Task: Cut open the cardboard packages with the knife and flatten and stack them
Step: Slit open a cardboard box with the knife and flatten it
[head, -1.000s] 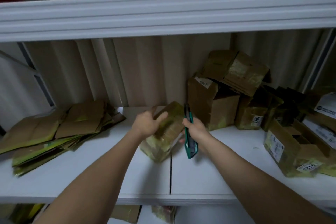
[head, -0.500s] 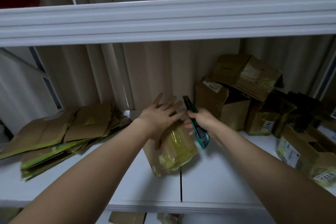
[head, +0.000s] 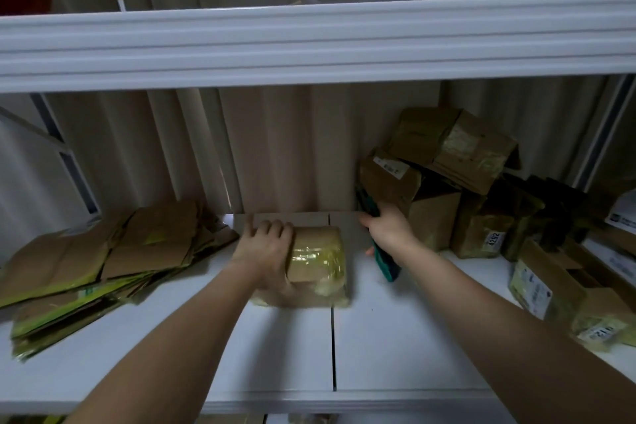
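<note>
Head view. Item: flattened cardboard package, under my left hand, whose fingers lie flat, pressing it to the shelf. Judged light, pliable, tape-slick on top; best taken by its bare cardboard edges. Right hand grips the knife. Left of my fingers: flattened stack. Right: uncut packages, contents not visible.
</note>
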